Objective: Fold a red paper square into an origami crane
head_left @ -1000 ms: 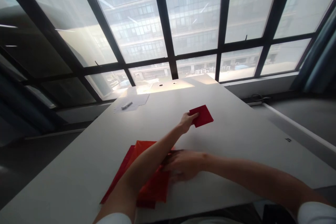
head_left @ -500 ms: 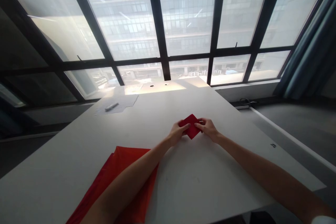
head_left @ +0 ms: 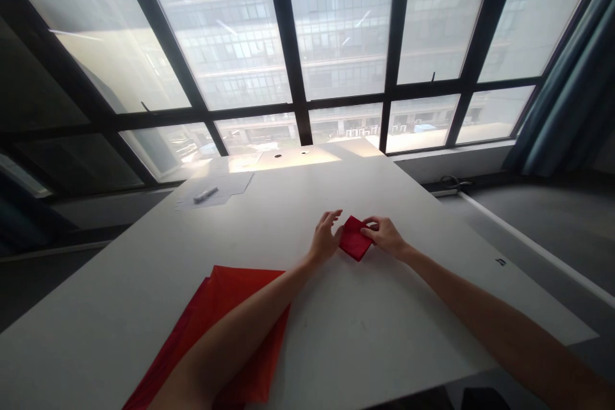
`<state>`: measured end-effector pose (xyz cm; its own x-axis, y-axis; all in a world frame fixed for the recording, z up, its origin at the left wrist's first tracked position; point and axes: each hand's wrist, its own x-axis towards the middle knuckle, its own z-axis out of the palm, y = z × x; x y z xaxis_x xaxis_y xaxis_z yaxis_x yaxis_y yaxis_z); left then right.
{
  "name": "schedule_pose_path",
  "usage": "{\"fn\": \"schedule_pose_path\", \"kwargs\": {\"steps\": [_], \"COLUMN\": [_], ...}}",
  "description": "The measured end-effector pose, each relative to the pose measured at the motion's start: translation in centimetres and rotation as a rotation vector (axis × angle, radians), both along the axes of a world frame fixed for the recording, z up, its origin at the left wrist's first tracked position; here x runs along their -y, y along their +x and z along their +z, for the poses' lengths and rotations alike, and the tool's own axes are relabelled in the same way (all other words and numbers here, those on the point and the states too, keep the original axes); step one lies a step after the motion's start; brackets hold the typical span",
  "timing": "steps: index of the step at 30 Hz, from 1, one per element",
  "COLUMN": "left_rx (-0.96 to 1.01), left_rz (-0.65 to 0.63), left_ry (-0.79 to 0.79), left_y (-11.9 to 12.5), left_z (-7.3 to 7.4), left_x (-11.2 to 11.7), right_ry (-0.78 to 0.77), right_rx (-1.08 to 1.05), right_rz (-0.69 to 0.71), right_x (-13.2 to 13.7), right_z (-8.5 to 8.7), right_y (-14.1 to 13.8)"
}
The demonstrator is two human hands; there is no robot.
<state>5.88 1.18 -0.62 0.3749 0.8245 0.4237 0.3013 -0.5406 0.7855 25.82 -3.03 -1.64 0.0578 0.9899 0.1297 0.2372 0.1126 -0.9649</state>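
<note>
One red folded square [head_left: 356,240], pinched by our right hand [head_left: 387,236]; our left hand [head_left: 325,241] beside it, fingers spread. We judge: adjusting; next calls for light handling.

Over the middle of the table [head_left: 331,346], the small square [head_left: 355,240] is sitting between the left hand [head_left: 325,240], just beside its left edge, and the right hand [head_left: 385,236], which is touching its right corner. The larger sheets [head_left: 245,295] are lying on the table at the near left, and the left forearm [head_left: 259,298] is covering part of them. Farther off on the left, the papers [head_left: 237,185] are resting on the table, with the marker [head_left: 205,195] lying on top. Behind the table's far end, the window [head_left: 339,32] is standing, with one curtain [head_left: 557,102] hanging at the right.
</note>
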Motion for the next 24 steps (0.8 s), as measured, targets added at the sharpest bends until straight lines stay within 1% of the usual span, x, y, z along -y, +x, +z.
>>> {"fn": "schedule_pose_path", "kwargs": {"steps": [1,2,3,4,6,8,9,10,12,14,15,17,20,22,24], "left_rx": [-0.101,-0.211,-0.327,-0.445,-0.652,-0.787,-0.827,-0.854,-0.892,-0.923,-0.937,-0.960,-0.962,-0.943,-0.902], "left_rz": [-0.018,-0.068,-0.130,-0.187,-0.260,-0.296,-0.309,-0.318,-0.332,-0.342,-0.346,-0.355,-0.361,-0.350,-0.323], "left_ry": [0.136,0.231,0.282,0.303,0.294,0.276,0.277,0.283,0.299,0.305,0.302,0.291,0.274,0.257,0.244], "left_y": [0.0,-0.1,-0.1,-0.1,-0.1,-0.1,-0.1,-0.2,-0.2,-0.2,-0.2,-0.2,-0.1,0.0,0.1], "left_z": [0.0,0.0,-0.1,-0.3,-0.6,-1.0,-1.1,-1.2,-1.3,-1.2,-1.2,-1.0,-0.8,-0.9,-1.1], "left_x": [0.2,0.5,0.7,1.0,1.4,1.5,1.4,1.4,1.2,1.2,1.2,1.2,1.3,1.3,1.1], "right_ry": [0.032,0.064,0.092,0.116,0.167,0.215,0.233,0.242,0.228,0.184,0.157,0.123,0.146,0.194,0.246], "right_rx": [0.092,0.204,0.330,0.465,0.719,0.894,0.946,0.982,1.034,1.084,1.111,1.163,1.177,1.140,1.118], "right_rz": [0.001,0.000,-0.011,-0.031,-0.091,-0.129,-0.120,-0.086,0.033,0.151,0.180,0.148,0.037,0.069,0.160], "right_x": [-0.1,-0.2,-0.3,-0.2,0.1,0.5,0.6,0.7,0.5,0.1,-0.1,-0.5,-0.3,0.1,0.8], "right_z": [-0.2,-0.4,-0.4,-0.5,-0.4,-0.4,-0.5,-0.6,-0.9,-1.2,-1.2,-1.2,-0.6,-0.3,-0.2], "right_y": [0.0,0.0,0.1,0.0,-0.1,-0.3,-0.3,-0.3,0.0,0.7,1.1,1.9,2.3,1.7,0.7]}}
